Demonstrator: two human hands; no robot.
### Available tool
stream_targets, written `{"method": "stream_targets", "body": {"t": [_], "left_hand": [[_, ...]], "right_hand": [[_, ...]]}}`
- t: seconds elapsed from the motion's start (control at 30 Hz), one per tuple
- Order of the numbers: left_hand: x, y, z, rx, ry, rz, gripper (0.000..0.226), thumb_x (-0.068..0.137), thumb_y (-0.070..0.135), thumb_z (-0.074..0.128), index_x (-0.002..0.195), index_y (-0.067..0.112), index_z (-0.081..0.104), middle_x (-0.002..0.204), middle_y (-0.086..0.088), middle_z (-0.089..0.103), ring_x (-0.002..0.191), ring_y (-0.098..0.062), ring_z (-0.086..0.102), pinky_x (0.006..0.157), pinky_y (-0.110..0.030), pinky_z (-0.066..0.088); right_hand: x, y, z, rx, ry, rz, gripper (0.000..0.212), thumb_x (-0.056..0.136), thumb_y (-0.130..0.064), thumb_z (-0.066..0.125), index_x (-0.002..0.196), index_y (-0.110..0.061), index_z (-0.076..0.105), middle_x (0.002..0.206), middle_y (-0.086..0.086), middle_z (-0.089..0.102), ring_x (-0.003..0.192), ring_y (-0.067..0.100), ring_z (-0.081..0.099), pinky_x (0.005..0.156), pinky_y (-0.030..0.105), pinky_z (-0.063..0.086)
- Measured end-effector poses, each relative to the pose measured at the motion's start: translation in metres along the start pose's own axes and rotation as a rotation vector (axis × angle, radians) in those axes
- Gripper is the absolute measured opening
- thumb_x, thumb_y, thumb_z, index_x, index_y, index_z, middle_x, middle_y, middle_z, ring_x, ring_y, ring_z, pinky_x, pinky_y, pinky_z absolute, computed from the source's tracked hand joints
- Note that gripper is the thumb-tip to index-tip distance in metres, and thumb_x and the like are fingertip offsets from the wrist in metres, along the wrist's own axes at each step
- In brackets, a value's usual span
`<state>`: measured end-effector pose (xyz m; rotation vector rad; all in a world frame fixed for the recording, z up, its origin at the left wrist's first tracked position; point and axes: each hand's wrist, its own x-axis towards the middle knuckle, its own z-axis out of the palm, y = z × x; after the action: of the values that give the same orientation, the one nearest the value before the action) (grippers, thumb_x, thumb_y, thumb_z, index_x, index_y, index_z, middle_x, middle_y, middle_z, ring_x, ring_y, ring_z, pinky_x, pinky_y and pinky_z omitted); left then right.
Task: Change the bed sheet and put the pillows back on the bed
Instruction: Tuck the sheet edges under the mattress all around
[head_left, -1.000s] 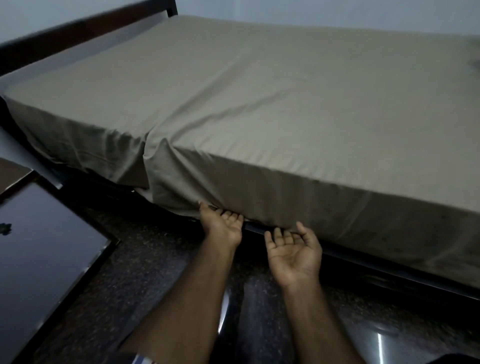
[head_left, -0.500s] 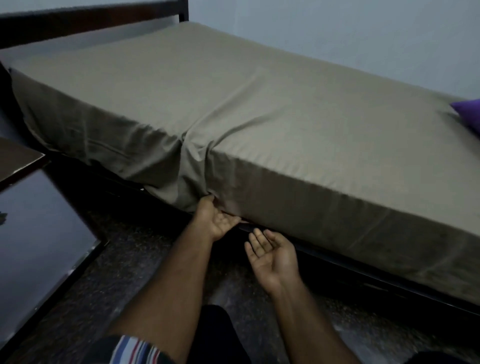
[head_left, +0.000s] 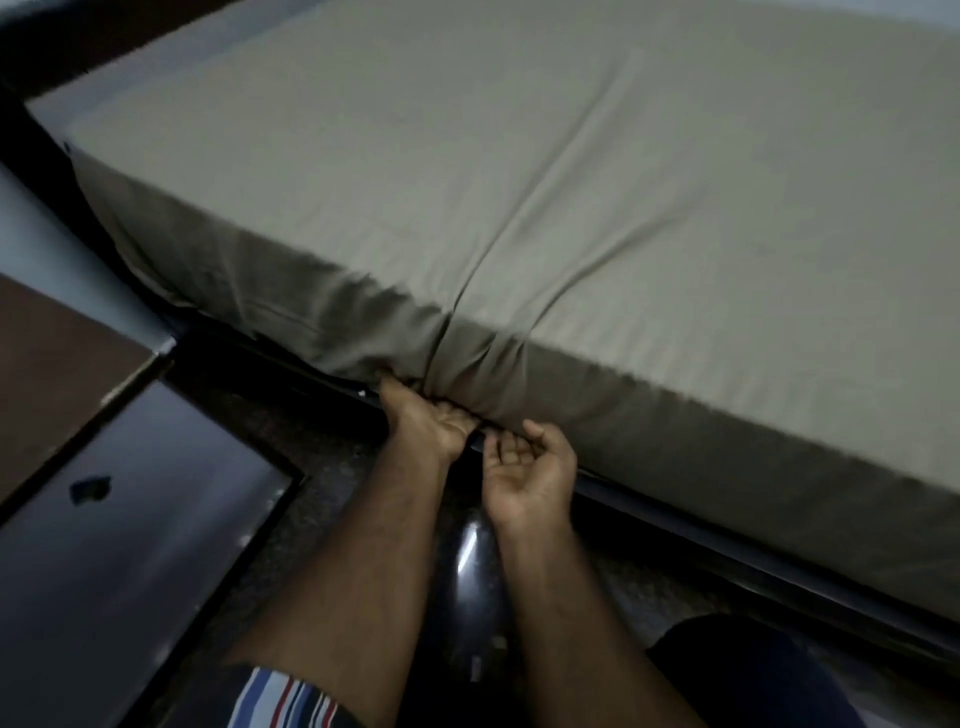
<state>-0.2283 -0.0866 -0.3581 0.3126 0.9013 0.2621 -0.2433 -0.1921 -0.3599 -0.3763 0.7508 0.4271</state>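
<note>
An olive-grey bed sheet (head_left: 519, 171) covers the mattress and hangs down its near side. Its folds gather to a bunch at the lower edge (head_left: 457, 364). My left hand (head_left: 426, 423) is palm up at that bunch, its thumb on the fabric and its fingers curled under the sheet's hem, gripping it. My right hand (head_left: 527, 467) is just to the right, palm up with fingers half curled below the hem, and nothing shows in it. No pillow is in view.
The dark bed frame rail (head_left: 727, 561) runs below the mattress toward the lower right. A dark headboard (head_left: 62, 36) is at the top left. A glossy dark cabinet top (head_left: 119, 545) stands close on the left. Speckled floor (head_left: 322, 467) lies between it and the bed.
My view has swung closer and to the left. My left hand has bunched more sheet at the hem. My right hand's fingers have curled and moved up next to the left hand.
</note>
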Motion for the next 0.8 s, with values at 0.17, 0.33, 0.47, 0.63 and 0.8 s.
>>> {"method": "stream_targets", "body": {"t": [0.17, 0.33, 0.47, 0.63, 0.8], "left_hand": [[-0.022, 0.001, 0.029, -0.001, 0.084, -0.065, 0.083, 0.091, 0.079, 0.027, 0.13, 0.015, 0.062, 0.141, -0.017, 0.057, 0.129, -0.036, 0.053, 0.106, -0.054, 0.042], [0.006, 0.007, 0.002, -0.04, 0.014, -0.146, 0.077, 0.093, 0.075, 0.031, 0.111, 0.012, 0.07, 0.122, -0.02, 0.068, 0.114, -0.035, 0.061, 0.097, -0.049, 0.048], [0.022, 0.025, -0.02, 0.037, -0.16, -0.231, 0.083, 0.093, 0.075, 0.032, 0.122, 0.006, 0.067, 0.125, -0.024, 0.066, 0.119, -0.037, 0.061, 0.103, -0.051, 0.046], [0.019, 0.052, -0.029, 0.418, -0.174, -0.343, 0.08, 0.096, 0.067, 0.028, 0.123, -0.001, 0.061, 0.118, -0.022, 0.07, 0.109, -0.035, 0.066, 0.085, -0.046, 0.056], [-0.001, 0.091, -0.036, 0.867, -0.074, -0.272, 0.053, 0.104, 0.041, 0.031, 0.105, -0.002, 0.062, 0.077, -0.013, 0.071, 0.069, -0.021, 0.068, 0.048, -0.022, 0.055]], "right_hand": [[0.01, -0.003, 0.011, 0.138, -0.003, 0.039, 0.027, 0.047, 0.001, 0.068, 0.062, -0.014, 0.051, 0.063, 0.002, 0.058, 0.069, 0.018, 0.055, 0.079, 0.026, 0.041], [0.037, 0.012, -0.004, 0.05, -0.118, -0.058, 0.057, 0.005, 0.006, 0.085, 0.055, -0.006, 0.062, 0.068, 0.01, 0.064, 0.073, 0.022, 0.059, 0.09, 0.03, 0.043], [0.045, 0.03, 0.002, 0.089, -0.209, -0.109, 0.06, 0.005, 0.008, 0.083, 0.062, -0.005, 0.068, 0.074, 0.009, 0.067, 0.075, 0.022, 0.062, 0.091, 0.029, 0.045], [0.024, 0.044, 0.011, 0.098, -0.21, -0.17, 0.051, 0.028, 0.004, 0.078, 0.077, -0.006, 0.07, 0.083, 0.009, 0.071, 0.082, 0.023, 0.065, 0.095, 0.031, 0.047], [-0.002, 0.057, 0.009, -0.136, 0.031, -0.137, 0.018, 0.083, 0.005, 0.047, 0.078, -0.01, 0.055, 0.072, 0.005, 0.063, 0.077, 0.017, 0.059, 0.083, 0.034, 0.054]]}}
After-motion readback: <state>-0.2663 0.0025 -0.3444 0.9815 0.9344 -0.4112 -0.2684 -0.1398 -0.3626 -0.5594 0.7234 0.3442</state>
